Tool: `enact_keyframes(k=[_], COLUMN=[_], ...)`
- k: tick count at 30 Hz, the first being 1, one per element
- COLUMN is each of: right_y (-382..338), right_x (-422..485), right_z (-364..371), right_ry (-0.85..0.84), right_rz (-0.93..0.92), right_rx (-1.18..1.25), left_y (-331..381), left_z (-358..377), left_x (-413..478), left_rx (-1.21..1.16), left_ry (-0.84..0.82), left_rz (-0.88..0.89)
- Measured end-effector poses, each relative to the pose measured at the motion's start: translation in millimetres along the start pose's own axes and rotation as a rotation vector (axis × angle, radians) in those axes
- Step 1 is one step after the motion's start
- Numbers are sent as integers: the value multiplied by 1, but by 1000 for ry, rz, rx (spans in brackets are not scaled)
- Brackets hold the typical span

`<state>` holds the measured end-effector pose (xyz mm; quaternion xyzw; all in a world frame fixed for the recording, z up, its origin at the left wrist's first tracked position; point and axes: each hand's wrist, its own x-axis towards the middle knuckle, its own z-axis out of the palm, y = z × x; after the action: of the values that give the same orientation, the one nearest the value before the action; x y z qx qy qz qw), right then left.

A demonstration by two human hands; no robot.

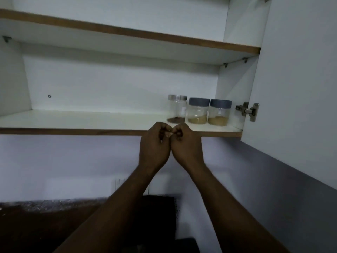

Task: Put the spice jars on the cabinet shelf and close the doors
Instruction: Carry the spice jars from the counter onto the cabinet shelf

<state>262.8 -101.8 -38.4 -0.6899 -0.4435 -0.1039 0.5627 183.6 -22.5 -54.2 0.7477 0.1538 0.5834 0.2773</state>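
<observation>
Three spice jars [198, 111], labels [183, 110] illegible

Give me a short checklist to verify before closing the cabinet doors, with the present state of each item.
1. Upright on lower shelf: silver-lid jar, left grey-lid jar, right grey-lid jar: ok.
2. Jars behind the shelf's front edge: ok.
3. Nothing in left hand or right hand: ok, fingers curled, nothing seen.
4. Hands out of the right door swing: probably not ok, they are before the shelf edge.
5. Left door: cannot tell, out of view.
</observation>
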Motion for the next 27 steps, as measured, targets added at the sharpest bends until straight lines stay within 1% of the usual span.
enact_keyframes(k=[1, 3, 7, 8, 11, 17, 20, 24, 27], right_y=[6, 24, 67, 76, 95, 107, 110, 109, 108], right_x=[-21, -67, -156, -177, -227, -296, -330, -366, -390], right_z=[7, 26, 66, 75, 95, 120, 133, 144, 149], right_ry=[7, -19, -211, -258, -355, -531, -570, -686, -753], right_rz=[5, 63, 246, 267, 271, 294, 287, 334, 336], right_rx=[14, 40, -19, -46, -88, -135, -208, -229, -244], left_y=[-5, -23, -65, -74, -96, -112, -118, -125, -130], left_z=[-8, -24, -53, -60, -78, -112, -127, -146, -157], left_x=[-18, -60, -157, -180, -234, -305, -337, -375, -400], left_rx=[9, 41, 110, 125, 166, 177, 203, 210, 285], left_ry=[-4, -53, -204, -226, -258, -279, -295, -359, -403], left_rz=[1, -60, -264, -313, -421, -519, -615, -705, -777])
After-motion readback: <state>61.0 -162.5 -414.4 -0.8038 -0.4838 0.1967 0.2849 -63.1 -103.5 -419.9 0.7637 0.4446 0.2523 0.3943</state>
